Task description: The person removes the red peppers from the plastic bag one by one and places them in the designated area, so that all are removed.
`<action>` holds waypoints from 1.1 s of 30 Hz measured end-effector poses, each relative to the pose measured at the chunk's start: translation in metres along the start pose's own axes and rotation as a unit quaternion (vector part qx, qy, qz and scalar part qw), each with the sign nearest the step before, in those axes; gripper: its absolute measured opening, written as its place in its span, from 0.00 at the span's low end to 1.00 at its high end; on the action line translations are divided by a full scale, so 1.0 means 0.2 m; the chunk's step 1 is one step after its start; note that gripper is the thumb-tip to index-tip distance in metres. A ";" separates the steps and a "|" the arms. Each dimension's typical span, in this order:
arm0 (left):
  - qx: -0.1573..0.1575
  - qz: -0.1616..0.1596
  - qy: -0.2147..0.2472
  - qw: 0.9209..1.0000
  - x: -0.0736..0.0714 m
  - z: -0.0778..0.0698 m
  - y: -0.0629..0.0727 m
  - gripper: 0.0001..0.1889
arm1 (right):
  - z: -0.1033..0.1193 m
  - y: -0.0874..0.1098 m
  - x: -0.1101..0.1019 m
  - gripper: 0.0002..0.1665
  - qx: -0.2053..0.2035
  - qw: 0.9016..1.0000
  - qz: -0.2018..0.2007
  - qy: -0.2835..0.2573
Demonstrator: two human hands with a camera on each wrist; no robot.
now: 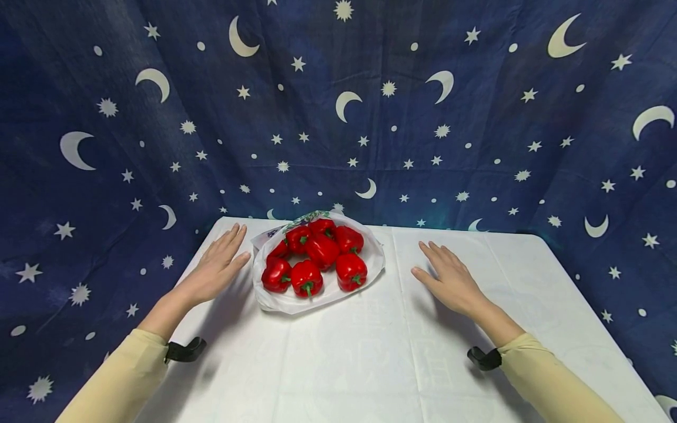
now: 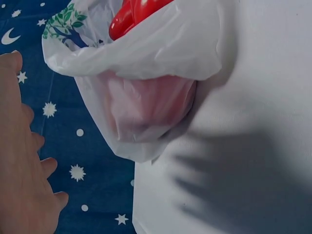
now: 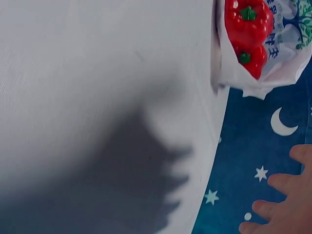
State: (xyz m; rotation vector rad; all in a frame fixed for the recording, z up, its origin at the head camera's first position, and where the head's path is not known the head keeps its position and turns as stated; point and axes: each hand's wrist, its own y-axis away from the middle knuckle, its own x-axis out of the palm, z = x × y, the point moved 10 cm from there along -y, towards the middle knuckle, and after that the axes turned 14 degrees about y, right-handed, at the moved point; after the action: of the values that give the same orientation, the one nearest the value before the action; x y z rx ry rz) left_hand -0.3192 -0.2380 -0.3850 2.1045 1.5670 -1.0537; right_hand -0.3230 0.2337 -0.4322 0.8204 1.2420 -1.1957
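Beside the far edge of the tabletop (image 1: 349, 352), nearer its far left corner than its far right one, sits a white plastic bag (image 1: 285, 306) full of red bell peppers (image 1: 322, 251). About eight of them show in its wide mouth, heaped together, glossy, several with green stems turned to the near edge. The bag's rim is folded outward around them, and on its far side a printed tree (image 3: 298, 23) with green leaves and a blue trunk shows beside blue lettering. In the left wrist view the red of the peppers comes faintly through the thin plastic.

Both hands are released and hold nothing. The left hand (image 1: 215, 264) hangs over the left edge of the tabletop, just beside the bag but apart from it, fingers straight and pointing to the far edge. The right hand (image 1: 449, 282) is raised over the right half, well apart from the bag, its fingers also extended toward the far edge. Each casts a shadow on the white covering.

Cream sleeves (image 1: 113, 376) cover the forearms, with a black band (image 1: 185, 350) by each wrist. Beyond the far edge and at both sides hangs a dark blue curtain (image 1: 412, 117) patterned with pale crescent moons, stars and dots
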 end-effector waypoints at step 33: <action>0.062 0.063 0.137 0.987 0.13 -0.13 -0.08 0.31 | 0.45 -0.07 0.12 0.43 -0.088 0.986 0.040 -0.137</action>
State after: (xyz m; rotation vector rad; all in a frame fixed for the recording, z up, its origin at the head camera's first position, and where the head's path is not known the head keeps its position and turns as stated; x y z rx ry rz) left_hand -0.3212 -0.1978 -0.3824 2.4869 1.4920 -0.8701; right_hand -0.3161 0.1396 -0.4365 0.5487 1.0608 -1.0755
